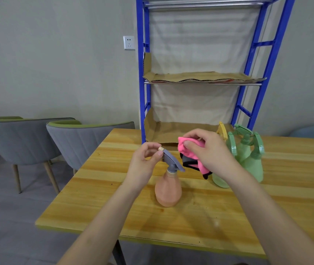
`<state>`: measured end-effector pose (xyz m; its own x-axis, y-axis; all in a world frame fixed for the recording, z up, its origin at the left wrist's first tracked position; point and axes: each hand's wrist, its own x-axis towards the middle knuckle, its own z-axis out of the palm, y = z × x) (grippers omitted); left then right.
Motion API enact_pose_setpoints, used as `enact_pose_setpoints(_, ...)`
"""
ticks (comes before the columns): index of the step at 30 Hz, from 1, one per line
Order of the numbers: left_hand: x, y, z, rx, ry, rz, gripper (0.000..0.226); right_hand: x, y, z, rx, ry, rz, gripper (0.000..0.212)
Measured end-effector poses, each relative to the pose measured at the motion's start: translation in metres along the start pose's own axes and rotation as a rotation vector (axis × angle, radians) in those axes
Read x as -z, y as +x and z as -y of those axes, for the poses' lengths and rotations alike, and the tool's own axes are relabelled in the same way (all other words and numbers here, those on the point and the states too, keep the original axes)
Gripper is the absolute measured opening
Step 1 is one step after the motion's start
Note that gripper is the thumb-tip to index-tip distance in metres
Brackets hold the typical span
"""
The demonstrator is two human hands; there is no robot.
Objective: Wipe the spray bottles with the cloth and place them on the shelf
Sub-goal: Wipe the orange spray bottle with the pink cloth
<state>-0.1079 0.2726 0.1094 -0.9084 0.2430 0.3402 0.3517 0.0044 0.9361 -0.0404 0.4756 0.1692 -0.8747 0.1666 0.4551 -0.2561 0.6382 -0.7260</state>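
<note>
An orange spray bottle (168,190) with a grey trigger head stands upright on the wooden table (114,197). My left hand (146,159) pinches the nozzle end of that grey head. Just right of it, my right hand (209,150) grips a bunched pink cloth (190,150) with a dark edge, held above the table beside the trigger. Two green spray bottles (251,165) stand close together at the right, partly behind my right hand. A yellow trigger head (222,130) shows behind them. The blue shelf (146,88) stands behind the table, its levels lined with cardboard.
Two grey chairs (83,142) with green rims sit left of the table. A wall socket (129,42) is mounted left of the shelf. The lowest cardboard-lined shelf level (163,131) lies just beyond the table's far edge.
</note>
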Motion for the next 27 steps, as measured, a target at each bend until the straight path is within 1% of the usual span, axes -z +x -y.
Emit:
enact_pose_setpoints(3, 0.003, -0.004, 0.000, -0.016, 0.006, -0.007, 0.017, -0.006, 0.006, 0.007, -0.024, 0.049, 0.052, 0.010)
enact_pose_setpoints(7, 0.006, -0.011, 0.003, -0.029, 0.019, -0.011, 0.014, -0.014, 0.016, 0.019, -0.034, 0.033, 0.097, 0.009)
enact_pose_setpoints(10, 0.005, -0.017, 0.002, -0.035, 0.010, -0.015, 0.013, -0.021, 0.023, 0.027, -0.061, 0.060, 0.176, 0.012)
enact_pose_setpoints(12, 0.005, -0.022, -0.003, -0.050, 0.027, -0.020, 0.013, -0.025, 0.024, 0.028, -0.079, 0.028, 0.235, 0.014)
enact_pose_setpoints(15, 0.005, -0.028, -0.007, -0.078, 0.078, -0.027, 0.013, -0.030, 0.023, 0.025, -0.118, -0.011, 0.314, 0.022)
enact_pose_setpoints(19, 0.011, -0.027, 0.000, -0.080, 0.061, -0.012, 0.016, -0.029, 0.022, 0.022, -0.140, -0.060, 0.407, 0.026)
enact_pose_setpoints(24, 0.012, -0.025, 0.004, -0.079, 0.088, -0.017, 0.014, -0.016, 0.020, 0.009, -0.202, -0.067, 0.469, 0.023)
enact_pose_setpoints(27, 0.011, -0.024, 0.008, -0.078, 0.107, -0.032, 0.014, -0.012, 0.017, 0.002, -0.209, -0.029, 0.470, 0.026)
